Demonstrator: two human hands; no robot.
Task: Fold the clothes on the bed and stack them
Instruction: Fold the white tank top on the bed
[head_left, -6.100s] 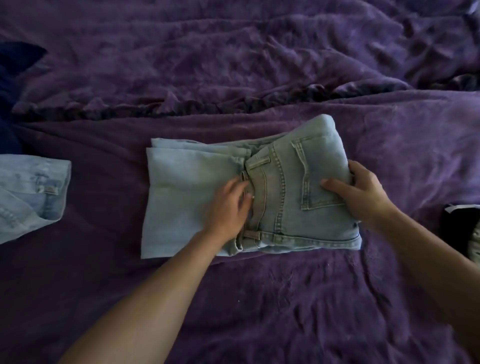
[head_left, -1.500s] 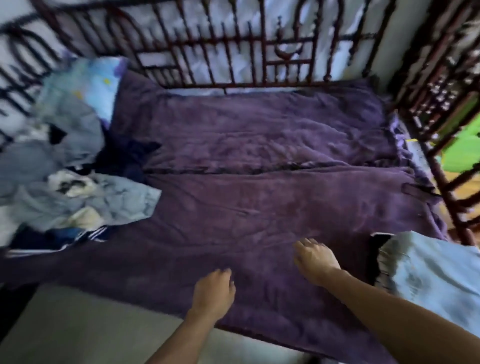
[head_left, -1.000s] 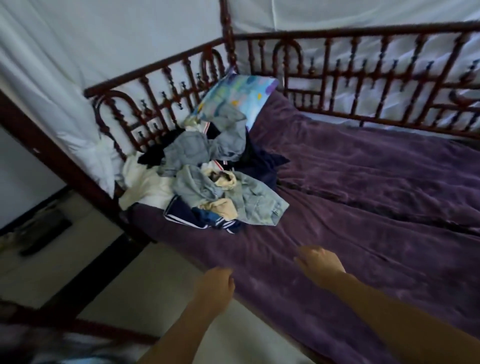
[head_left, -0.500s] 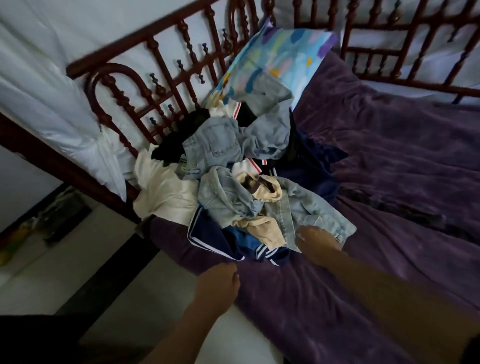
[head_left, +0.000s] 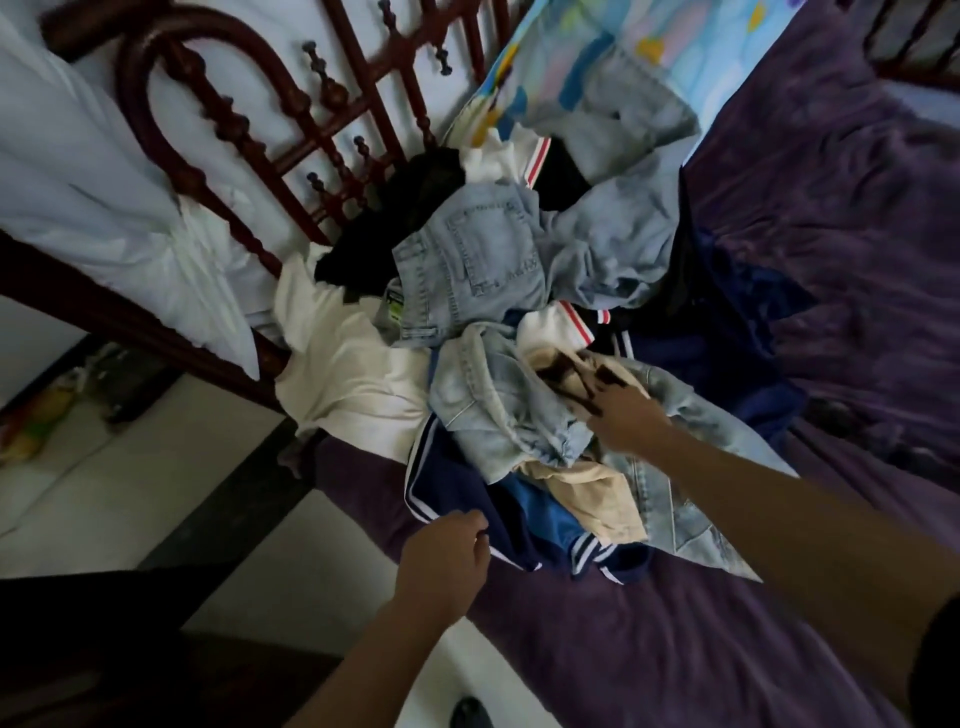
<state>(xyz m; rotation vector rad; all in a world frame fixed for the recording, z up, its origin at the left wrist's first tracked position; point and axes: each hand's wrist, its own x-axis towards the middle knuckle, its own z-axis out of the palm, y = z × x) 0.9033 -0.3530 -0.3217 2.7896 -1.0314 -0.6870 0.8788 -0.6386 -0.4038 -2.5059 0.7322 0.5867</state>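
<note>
Head view: I am picking the next thing to fold. The pile of clothes (head_left: 467, 260) sits in a messy heap at the corner of the bed (head_left: 675, 649), by the pillow (head_left: 717, 52). My right hand (head_left: 623, 421) reaches into it, fingers (head_left: 597, 400) stretched apart on a pale denim jacket (head_left: 493, 405). My left hand (head_left: 447, 556) is loosely curled beside a navy top (head_left: 457, 488); I cannot tell if it pinches it. Next, I think, I must grab one piece and pull it free. Everything looks crumpled and tangled.

Left grip (head_left: 445, 564) loosely curled, forearm low; right arm outstretched, right grip (head_left: 626, 418) palm-down, fingers (head_left: 602, 399) extended
</note>
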